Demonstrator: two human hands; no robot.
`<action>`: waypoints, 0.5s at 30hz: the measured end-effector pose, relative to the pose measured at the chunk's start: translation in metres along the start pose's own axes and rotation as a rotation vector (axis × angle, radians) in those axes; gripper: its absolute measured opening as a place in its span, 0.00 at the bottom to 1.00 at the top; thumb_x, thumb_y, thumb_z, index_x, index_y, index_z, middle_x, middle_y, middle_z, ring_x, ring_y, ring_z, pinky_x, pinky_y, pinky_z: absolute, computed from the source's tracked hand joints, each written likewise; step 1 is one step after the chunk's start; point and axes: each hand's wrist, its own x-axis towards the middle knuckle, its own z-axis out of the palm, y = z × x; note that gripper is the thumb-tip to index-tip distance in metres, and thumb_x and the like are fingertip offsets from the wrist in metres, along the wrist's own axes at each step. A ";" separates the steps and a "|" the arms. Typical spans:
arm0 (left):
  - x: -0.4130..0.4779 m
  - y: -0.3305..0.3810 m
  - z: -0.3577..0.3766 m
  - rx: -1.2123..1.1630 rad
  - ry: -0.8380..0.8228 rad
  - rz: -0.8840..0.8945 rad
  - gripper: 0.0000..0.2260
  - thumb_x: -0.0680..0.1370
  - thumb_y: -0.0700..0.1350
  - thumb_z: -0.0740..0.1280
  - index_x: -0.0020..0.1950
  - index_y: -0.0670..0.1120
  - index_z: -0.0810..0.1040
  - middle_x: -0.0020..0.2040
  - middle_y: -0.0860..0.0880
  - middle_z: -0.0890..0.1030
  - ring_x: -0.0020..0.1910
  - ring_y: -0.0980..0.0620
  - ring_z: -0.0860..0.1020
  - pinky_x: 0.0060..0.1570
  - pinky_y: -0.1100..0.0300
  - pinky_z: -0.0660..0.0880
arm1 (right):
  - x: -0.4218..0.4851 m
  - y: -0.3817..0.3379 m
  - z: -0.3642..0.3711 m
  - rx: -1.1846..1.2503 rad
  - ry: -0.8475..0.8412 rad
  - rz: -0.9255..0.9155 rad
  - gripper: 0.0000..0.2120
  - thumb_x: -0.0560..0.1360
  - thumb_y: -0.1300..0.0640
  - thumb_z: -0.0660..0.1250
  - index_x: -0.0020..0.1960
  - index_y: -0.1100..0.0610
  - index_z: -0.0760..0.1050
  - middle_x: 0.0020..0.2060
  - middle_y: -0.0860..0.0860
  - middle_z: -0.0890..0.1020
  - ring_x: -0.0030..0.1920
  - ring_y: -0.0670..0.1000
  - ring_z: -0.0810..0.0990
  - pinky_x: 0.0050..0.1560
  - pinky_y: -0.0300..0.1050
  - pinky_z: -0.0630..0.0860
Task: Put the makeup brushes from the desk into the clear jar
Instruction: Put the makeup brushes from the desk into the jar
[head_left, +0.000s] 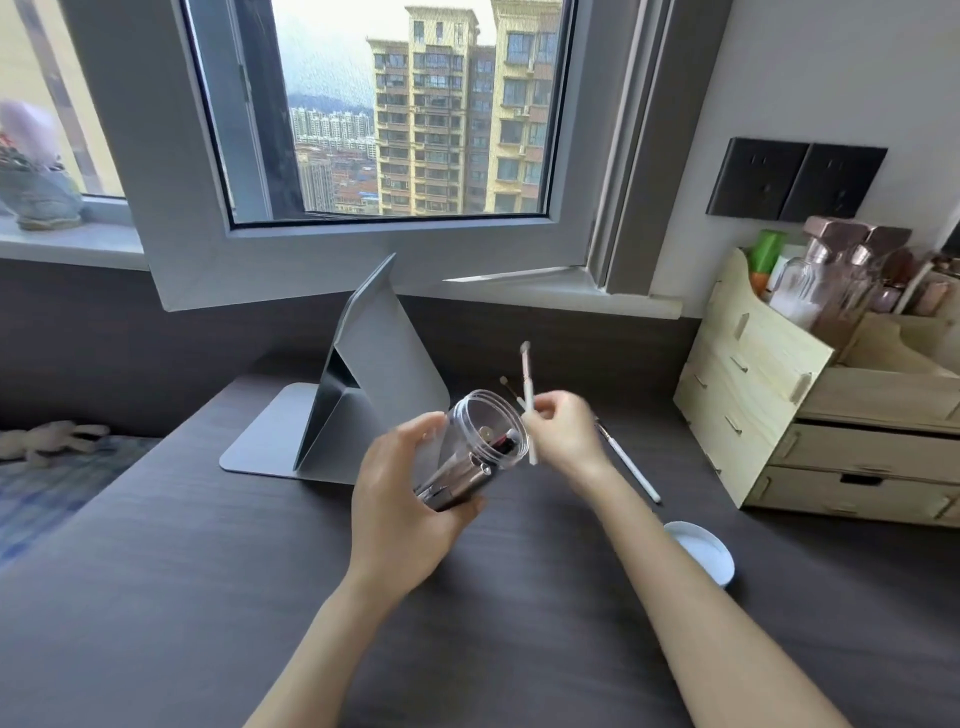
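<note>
My left hand (402, 499) grips the clear jar (480, 441) above the dark desk (208, 597), tilted with its open mouth toward the upper right. Dark and silver items lie inside the jar. My right hand (563, 431) pinches a white-handled makeup brush (527, 384) nearly upright, bristles up, its lower end just beside the jar's rim. A second white-handled brush (631, 465) lies on the desk to the right of my right hand. Another thin brush tip (506, 384) shows behind the jar, partly hidden.
The jar's white lid (701, 553) lies upturned on the desk under my right forearm. A grey folding stand (363, 389) stands behind the jar. A wooden drawer organiser (831, 415) with bottles fills the right side. An open window frame hangs above the desk's back.
</note>
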 end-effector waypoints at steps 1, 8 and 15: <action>0.000 0.001 0.000 0.023 -0.005 0.020 0.33 0.56 0.48 0.77 0.58 0.58 0.71 0.53 0.64 0.74 0.54 0.55 0.74 0.55 0.61 0.69 | -0.007 -0.007 -0.013 0.229 0.070 0.017 0.07 0.72 0.67 0.63 0.48 0.65 0.76 0.36 0.59 0.81 0.30 0.50 0.79 0.30 0.44 0.75; 0.000 0.003 0.001 0.218 -0.067 0.174 0.33 0.54 0.48 0.76 0.59 0.53 0.75 0.51 0.58 0.78 0.50 0.55 0.73 0.51 0.60 0.70 | -0.066 -0.028 -0.073 0.732 0.137 -0.134 0.10 0.74 0.68 0.61 0.38 0.57 0.72 0.33 0.56 0.80 0.30 0.50 0.82 0.30 0.40 0.79; -0.001 0.000 -0.002 0.000 -0.155 0.064 0.37 0.54 0.52 0.76 0.62 0.61 0.70 0.54 0.66 0.77 0.53 0.58 0.75 0.54 0.66 0.69 | -0.084 -0.019 -0.048 0.360 -0.026 -0.217 0.10 0.73 0.61 0.69 0.38 0.48 0.81 0.38 0.51 0.82 0.36 0.43 0.76 0.39 0.36 0.72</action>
